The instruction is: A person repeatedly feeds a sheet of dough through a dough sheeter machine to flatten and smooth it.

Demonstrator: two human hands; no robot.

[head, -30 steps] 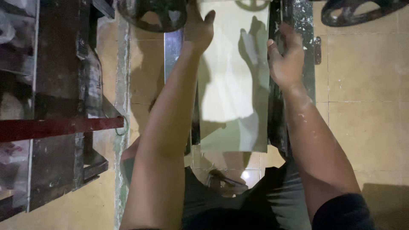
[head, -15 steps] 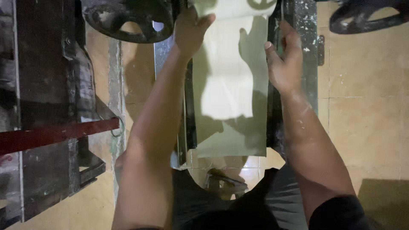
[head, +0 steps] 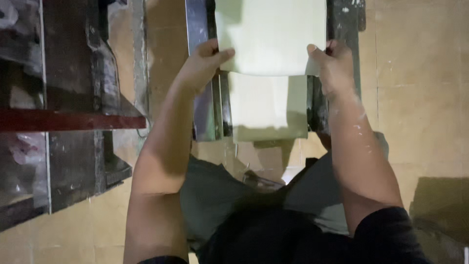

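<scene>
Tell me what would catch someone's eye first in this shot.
First the pale sheet of dough, top centre, pinched at its near corners by the left hand and the right hand. It lies folded over a lower layer between the dark metal rails of a machine. A red bar crosses the left edge.

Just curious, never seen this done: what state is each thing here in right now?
Pale sheet: folded over, its near edge lifted, held at both corners.
Left hand: gripping the sheet's left corner.
Right hand: gripping the right corner, dusted white.
Dark metal frame: lying under the sheet.
</scene>
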